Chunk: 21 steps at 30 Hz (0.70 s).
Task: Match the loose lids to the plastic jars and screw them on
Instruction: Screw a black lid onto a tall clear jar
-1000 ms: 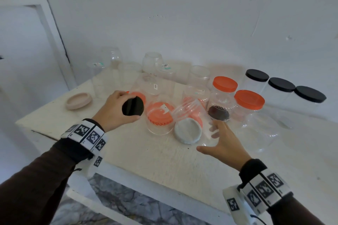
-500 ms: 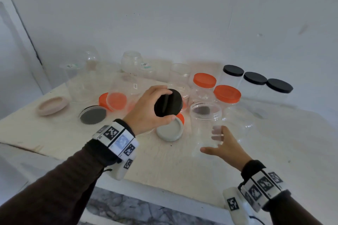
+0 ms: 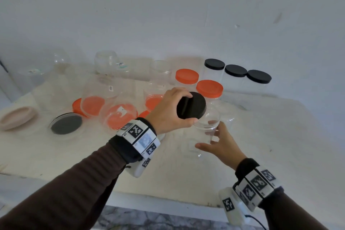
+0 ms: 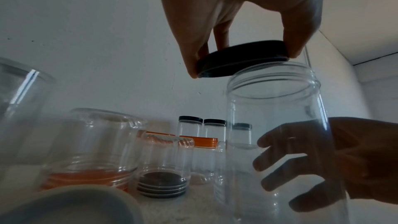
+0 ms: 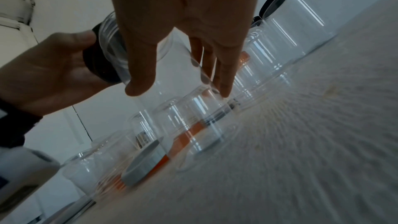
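Observation:
A black lid (image 3: 194,102) is pinched by its rim in my left hand (image 3: 190,110). It is tilted, with one edge at the open mouth of a clear plastic jar (image 3: 207,117) that stands upright on the table. In the left wrist view the lid (image 4: 237,55) touches the jar's threaded rim (image 4: 273,81) on the near side only. My right hand (image 3: 205,134) wraps the jar's body, thumb in front and fingers behind. In the right wrist view the thumb and fingers (image 5: 224,89) lie on either side of the jar (image 5: 172,67).
Three black-lidded jars (image 3: 235,71) and two orange-lidded jars (image 3: 209,87) stand at the back right. To the left, upturned clear jars cover orange lids (image 3: 119,115) and a dark lid (image 3: 66,123). A beige lid (image 3: 16,117) lies far left. The table's front edge (image 3: 168,198) is near.
My left hand has carried the black lid to the right, onto the mouth of the clear jar. My right hand has closed round the jar's body.

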Each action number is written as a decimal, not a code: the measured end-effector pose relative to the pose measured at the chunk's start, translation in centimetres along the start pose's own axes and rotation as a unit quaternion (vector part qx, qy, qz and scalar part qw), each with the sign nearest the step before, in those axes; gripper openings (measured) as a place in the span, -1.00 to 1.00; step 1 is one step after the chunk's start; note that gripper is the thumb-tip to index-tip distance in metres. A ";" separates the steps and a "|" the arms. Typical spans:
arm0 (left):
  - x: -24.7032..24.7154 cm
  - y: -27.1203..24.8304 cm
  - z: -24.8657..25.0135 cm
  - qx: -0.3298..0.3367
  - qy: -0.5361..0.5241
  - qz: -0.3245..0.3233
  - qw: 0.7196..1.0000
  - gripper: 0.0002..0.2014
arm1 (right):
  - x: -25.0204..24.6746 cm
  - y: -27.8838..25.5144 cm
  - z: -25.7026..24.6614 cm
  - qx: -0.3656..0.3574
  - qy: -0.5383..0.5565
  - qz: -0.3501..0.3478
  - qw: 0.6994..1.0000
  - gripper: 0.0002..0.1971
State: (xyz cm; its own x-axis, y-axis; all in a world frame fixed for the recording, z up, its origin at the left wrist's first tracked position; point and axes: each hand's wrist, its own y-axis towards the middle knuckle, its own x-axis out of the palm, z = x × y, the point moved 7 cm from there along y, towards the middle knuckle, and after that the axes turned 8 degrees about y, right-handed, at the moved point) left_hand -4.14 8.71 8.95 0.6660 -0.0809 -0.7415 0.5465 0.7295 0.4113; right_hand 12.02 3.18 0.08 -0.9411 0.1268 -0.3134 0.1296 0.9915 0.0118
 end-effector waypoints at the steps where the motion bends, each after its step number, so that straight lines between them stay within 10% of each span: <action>1: 0.3 0.2 0.4 0.005 0.002 -0.006 1.000 -0.37 | 0.0 0.1 0.0 -0.003 0.001 -0.001 1.000 -0.29; 21: 3.0 1.6 1.9 0.062 0.012 -0.043 0.997 -0.26 | 0.0 0.8 -0.4 -0.014 -0.040 -0.067 0.997 -0.22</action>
State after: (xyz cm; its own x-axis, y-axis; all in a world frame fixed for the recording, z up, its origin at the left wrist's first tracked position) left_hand -0.28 8.32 8.43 0.6024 -0.1225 -0.7888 0.6604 0.6316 0.4062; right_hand 11.98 4.03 0.47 -0.9217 -0.0083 -0.3879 -0.0049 0.9999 -0.0097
